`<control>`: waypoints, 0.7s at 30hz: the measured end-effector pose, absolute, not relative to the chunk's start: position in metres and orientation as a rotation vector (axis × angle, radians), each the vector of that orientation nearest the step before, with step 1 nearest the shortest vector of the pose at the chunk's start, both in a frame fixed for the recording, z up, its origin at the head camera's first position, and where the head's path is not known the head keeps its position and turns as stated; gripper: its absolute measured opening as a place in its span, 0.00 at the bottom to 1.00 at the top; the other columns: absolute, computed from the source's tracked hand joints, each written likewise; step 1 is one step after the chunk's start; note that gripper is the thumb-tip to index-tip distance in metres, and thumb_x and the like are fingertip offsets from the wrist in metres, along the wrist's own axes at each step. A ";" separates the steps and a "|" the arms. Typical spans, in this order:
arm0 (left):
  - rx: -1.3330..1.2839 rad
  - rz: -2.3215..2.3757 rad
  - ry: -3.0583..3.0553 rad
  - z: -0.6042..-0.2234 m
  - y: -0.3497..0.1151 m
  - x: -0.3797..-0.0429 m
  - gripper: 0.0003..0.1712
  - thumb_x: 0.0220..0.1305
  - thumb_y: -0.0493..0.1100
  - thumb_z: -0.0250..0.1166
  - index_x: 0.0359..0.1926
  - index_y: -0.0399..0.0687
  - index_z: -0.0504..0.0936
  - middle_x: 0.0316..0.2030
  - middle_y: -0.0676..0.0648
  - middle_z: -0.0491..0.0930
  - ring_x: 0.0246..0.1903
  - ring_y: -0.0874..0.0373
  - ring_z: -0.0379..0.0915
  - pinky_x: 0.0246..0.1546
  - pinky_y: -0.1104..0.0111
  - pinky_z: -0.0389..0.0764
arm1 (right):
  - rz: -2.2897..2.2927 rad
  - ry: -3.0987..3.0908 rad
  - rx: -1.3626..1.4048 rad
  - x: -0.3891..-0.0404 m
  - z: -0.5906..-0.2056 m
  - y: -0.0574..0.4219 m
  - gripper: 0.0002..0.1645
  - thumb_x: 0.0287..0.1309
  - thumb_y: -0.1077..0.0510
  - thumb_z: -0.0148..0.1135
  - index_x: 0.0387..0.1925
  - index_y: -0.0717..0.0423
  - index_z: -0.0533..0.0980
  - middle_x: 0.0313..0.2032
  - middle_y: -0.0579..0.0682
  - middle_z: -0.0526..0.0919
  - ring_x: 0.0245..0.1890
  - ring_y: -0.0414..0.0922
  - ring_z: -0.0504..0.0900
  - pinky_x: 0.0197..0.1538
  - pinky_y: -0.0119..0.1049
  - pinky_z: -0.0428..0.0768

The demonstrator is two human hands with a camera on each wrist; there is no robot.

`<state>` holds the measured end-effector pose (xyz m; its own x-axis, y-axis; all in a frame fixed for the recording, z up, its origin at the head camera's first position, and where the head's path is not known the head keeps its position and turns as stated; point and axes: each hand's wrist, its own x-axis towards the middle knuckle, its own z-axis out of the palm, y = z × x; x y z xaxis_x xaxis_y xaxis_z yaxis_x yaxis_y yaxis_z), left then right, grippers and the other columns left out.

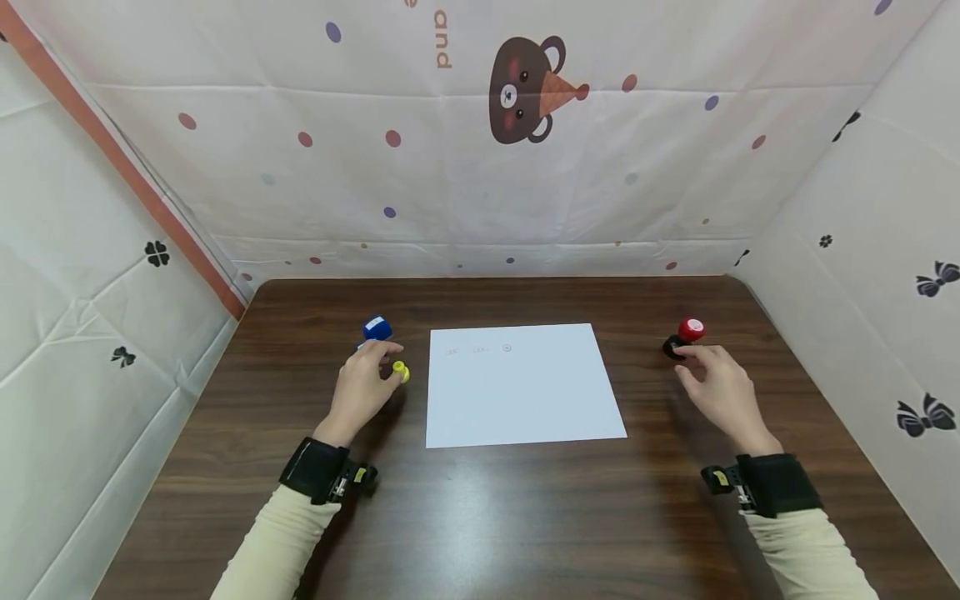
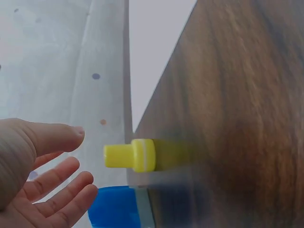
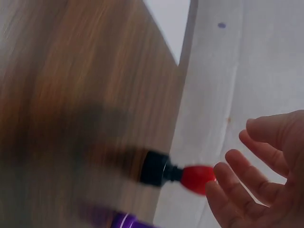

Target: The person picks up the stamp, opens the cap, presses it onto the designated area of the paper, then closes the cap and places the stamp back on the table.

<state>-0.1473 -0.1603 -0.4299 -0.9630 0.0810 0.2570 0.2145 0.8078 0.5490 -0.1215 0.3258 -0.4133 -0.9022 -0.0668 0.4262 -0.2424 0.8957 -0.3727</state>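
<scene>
My left hand hovers beside a small yellow stamp, thumb and fingers apart. In the left wrist view the yellow stamp stands upright on its wider base, a gap between it and the fingertips. A blue block-shaped stamp is just beyond that hand, partly hidden by it. On the right, a stamp with a red knob and black base stands close to my right hand. The right fingers are spread and loosely bent, their tips overlapping the red knob in the wrist view.
Between the hands lies a white sheet of paper with several faint red marks along its upper left. A purple object shows at the bottom of the right wrist view. Printed cloth hangs behind the wooden table and at both sides.
</scene>
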 end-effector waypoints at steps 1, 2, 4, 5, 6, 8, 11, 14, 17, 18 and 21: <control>-0.235 -0.889 -2.763 -0.429 -0.160 -0.146 0.22 0.50 0.36 0.69 0.48 0.44 0.78 0.46 0.41 0.76 0.43 0.48 0.76 0.39 0.56 0.80 | 0.579 -2.657 0.214 -0.121 -0.414 0.330 0.17 0.50 0.68 0.63 0.45 0.64 0.76 0.40 0.66 0.74 0.34 0.58 0.76 0.30 0.54 0.76; -0.238 -0.896 -2.755 -0.428 -0.159 -0.145 0.22 0.50 0.36 0.69 0.48 0.45 0.78 0.45 0.41 0.76 0.43 0.48 0.76 0.39 0.56 0.80 | 0.564 -2.660 0.204 -0.121 -0.415 0.333 0.17 0.50 0.68 0.63 0.45 0.65 0.76 0.41 0.67 0.74 0.34 0.59 0.76 0.29 0.54 0.76; -0.246 -0.915 -2.737 -0.427 -0.158 -0.143 0.21 0.50 0.36 0.69 0.48 0.45 0.77 0.45 0.41 0.76 0.43 0.49 0.76 0.39 0.57 0.80 | 0.525 -2.661 0.179 -0.120 -0.418 0.341 0.17 0.49 0.68 0.62 0.45 0.66 0.75 0.41 0.69 0.73 0.32 0.59 0.75 0.26 0.53 0.74; -0.255 -0.925 -2.727 -0.426 -0.157 -0.141 0.21 0.50 0.36 0.69 0.48 0.45 0.77 0.45 0.41 0.76 0.43 0.49 0.76 0.39 0.57 0.80 | 0.501 -2.663 0.158 -0.120 -0.419 0.345 0.17 0.49 0.68 0.62 0.44 0.66 0.75 0.41 0.69 0.73 0.32 0.59 0.75 0.25 0.53 0.74; -0.264 -0.931 -2.718 -0.425 -0.156 -0.140 0.21 0.51 0.36 0.69 0.49 0.45 0.77 0.44 0.41 0.76 0.43 0.50 0.76 0.39 0.58 0.80 | 0.481 -2.667 0.139 -0.120 -0.421 0.348 0.17 0.49 0.67 0.62 0.44 0.66 0.75 0.41 0.70 0.73 0.31 0.60 0.74 0.24 0.53 0.73; -0.281 -0.939 -2.702 -0.424 -0.155 -0.138 0.21 0.51 0.36 0.68 0.48 0.45 0.77 0.44 0.41 0.76 0.42 0.50 0.76 0.39 0.59 0.81 | 0.459 -2.692 0.085 -0.121 -0.423 0.354 0.18 0.49 0.66 0.61 0.45 0.66 0.75 0.42 0.71 0.72 0.33 0.63 0.73 0.25 0.56 0.73; -0.318 -0.948 -2.670 -0.422 -0.152 -0.136 0.20 0.51 0.35 0.68 0.48 0.44 0.77 0.43 0.41 0.76 0.40 0.49 0.76 0.37 0.59 0.81 | 0.424 -2.744 0.020 -0.121 -0.425 0.362 0.19 0.50 0.65 0.61 0.46 0.65 0.74 0.44 0.73 0.70 0.38 0.68 0.71 0.27 0.61 0.73; -0.341 -0.953 -2.645 -0.420 -0.150 -0.134 0.20 0.51 0.35 0.69 0.47 0.44 0.78 0.42 0.41 0.76 0.39 0.48 0.76 0.36 0.61 0.80 | 0.402 -2.793 -0.019 -0.122 -0.427 0.368 0.20 0.50 0.64 0.61 0.47 0.66 0.73 0.45 0.75 0.68 0.40 0.71 0.69 0.30 0.65 0.73; -0.346 -0.979 -2.632 -0.418 -0.147 -0.131 0.20 0.51 0.36 0.69 0.47 0.45 0.78 0.42 0.42 0.76 0.39 0.48 0.76 0.35 0.61 0.80 | 0.378 -2.837 -0.053 -0.123 -0.429 0.371 0.20 0.51 0.63 0.61 0.47 0.67 0.72 0.45 0.75 0.67 0.41 0.72 0.68 0.33 0.68 0.72; -0.345 -0.993 -2.629 -0.417 -0.145 -0.131 0.19 0.52 0.36 0.69 0.47 0.45 0.78 0.42 0.42 0.77 0.39 0.48 0.76 0.35 0.61 0.80 | 0.371 -2.847 -0.063 -0.123 -0.429 0.371 0.20 0.51 0.63 0.62 0.47 0.67 0.73 0.45 0.75 0.67 0.41 0.72 0.68 0.34 0.68 0.72; -0.348 -1.041 -2.619 -0.414 -0.142 -0.128 0.19 0.52 0.36 0.68 0.47 0.44 0.78 0.43 0.42 0.77 0.41 0.48 0.76 0.36 0.61 0.80 | 0.352 -2.864 -0.081 -0.124 -0.431 0.374 0.19 0.51 0.64 0.62 0.46 0.67 0.73 0.43 0.76 0.68 0.41 0.72 0.69 0.33 0.69 0.72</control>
<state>-0.1280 -0.1417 -0.4143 -0.9253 0.1122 0.3624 0.3303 0.7081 0.6241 -0.1237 0.3737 -0.4311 -0.9662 0.0856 0.2431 0.0241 0.9691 -0.2454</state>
